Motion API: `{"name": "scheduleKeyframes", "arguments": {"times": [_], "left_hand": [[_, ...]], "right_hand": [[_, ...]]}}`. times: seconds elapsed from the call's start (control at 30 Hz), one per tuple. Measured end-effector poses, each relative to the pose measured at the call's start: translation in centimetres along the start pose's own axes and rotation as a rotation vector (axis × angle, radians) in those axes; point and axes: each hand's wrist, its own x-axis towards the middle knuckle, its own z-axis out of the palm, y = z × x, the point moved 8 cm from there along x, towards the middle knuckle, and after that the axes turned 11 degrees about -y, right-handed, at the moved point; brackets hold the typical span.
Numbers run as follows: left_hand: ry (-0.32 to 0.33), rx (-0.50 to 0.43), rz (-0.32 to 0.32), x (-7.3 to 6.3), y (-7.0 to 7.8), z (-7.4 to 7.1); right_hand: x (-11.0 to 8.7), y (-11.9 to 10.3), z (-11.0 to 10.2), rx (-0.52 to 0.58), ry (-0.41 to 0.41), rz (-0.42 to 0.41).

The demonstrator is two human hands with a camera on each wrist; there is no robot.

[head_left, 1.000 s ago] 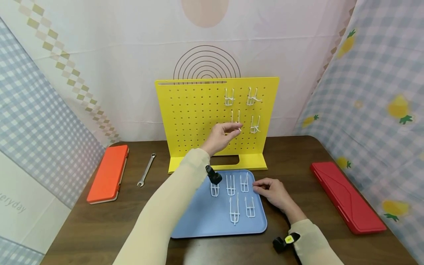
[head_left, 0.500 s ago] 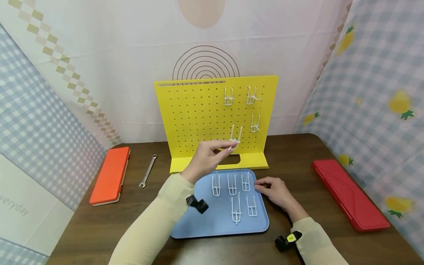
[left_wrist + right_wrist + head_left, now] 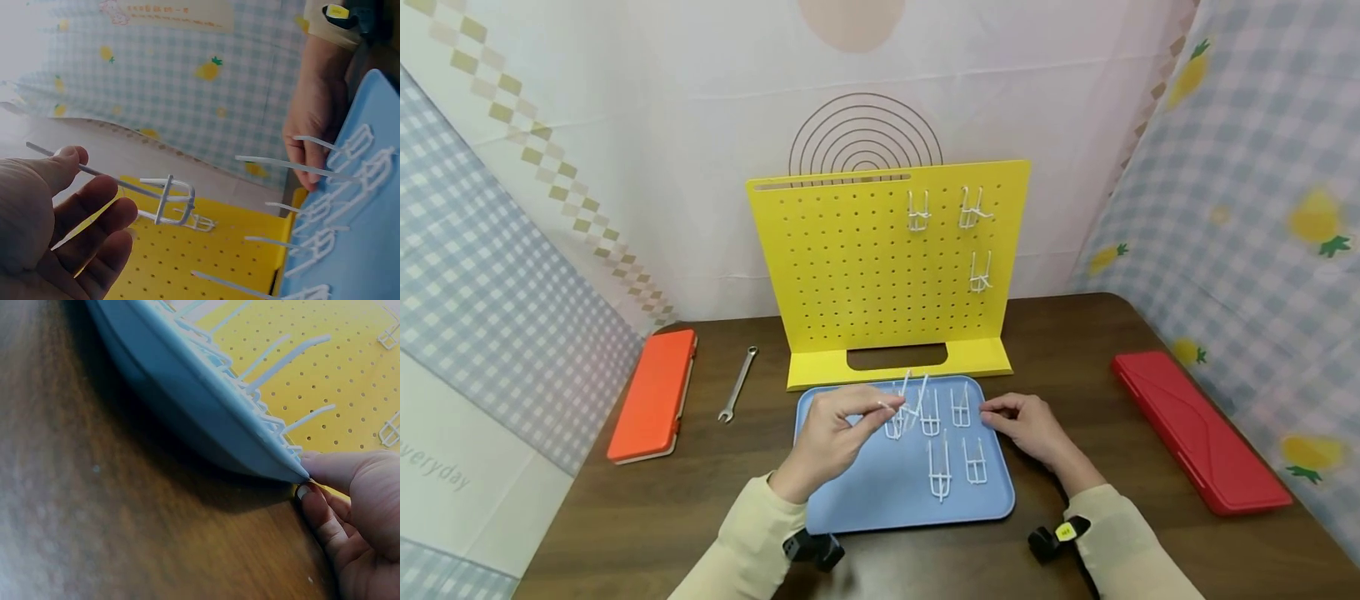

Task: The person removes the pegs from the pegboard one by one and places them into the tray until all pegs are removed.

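Note:
My left hand [image 3: 827, 437] pinches a white wire pegboard hook [image 3: 165, 199] by its long prong, between thumb and forefinger, above the left part of the blue tray [image 3: 872, 504]. The other fingers are loosely bent in the left wrist view. Several more white wire hooks lie on the tray, among them a longer one [image 3: 939, 475]. At the tray's right edge my right hand [image 3: 1026, 427] grips the rim, with one finger above and another below it in the right wrist view. Behind the tray stands a yellow pegboard [image 3: 857, 283], with three hooks hanging on its right side, one of them lower right [image 3: 980, 273].
An orange case [image 3: 653, 396] and a metal wrench [image 3: 738, 385] lie on the brown table to the left. On the right is a red case [image 3: 1202, 433]. Patterned curtains [image 3: 700, 125] enclose the back and sides.
My left hand has drawn back from the pegboard, taking one hook off it and down over the tray. The right hand stays at the tray edge. The head view has shifted slightly.

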Motion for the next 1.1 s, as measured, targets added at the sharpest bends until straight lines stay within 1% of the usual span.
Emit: {"name": "scheduleKeyframes", "arguments": {"times": [0.07,0.23,0.33,0.4,0.53,0.7,0.8,0.93,1.1], "left_hand": [[-0.01,0.011,-0.01,-0.7,-0.4,0.4],[-0.053,0.056,-0.061,-2.3,-1.7,1.5],[-0.093,0.076,-0.087,-2.9,-2.5,2.2],[-0.114,0.072,-0.112,-3.2,-3.0,2.7],[-0.127,0.06,-0.173,-3.7,-4.1,3.1],[-0.134,0.029,-0.227,-4.2,-5.5,3.6],[-0.15,0.01,-0.246,-4.3,-6.0,4.0],[-0.181,-0.004,-0.249,-4.4,-6.2,4.7],[-0.206,0.01,-0.265,-4.4,-6.4,5.3]], "right_hand": [[0.0,-0.1,-0.1,-0.002,0.0,-0.007],[0.0,0.0,-0.2,-0.012,0.004,-0.01],[0.0,0.2,-0.4,-0.013,0.016,-0.004],[-0.1,0.3,-0.4,-0.017,0.015,-0.011],[0.0,0.3,-0.2,-0.018,0.011,-0.011],[0.1,0.1,-0.1,-0.01,0.007,-0.012],[0.2,0.2,-0.1,-0.009,0.005,-0.005],[0.2,0.2,-0.1,-0.003,0.006,-0.014],[0.2,0.2,-0.2,-0.003,0.013,-0.036]]}}
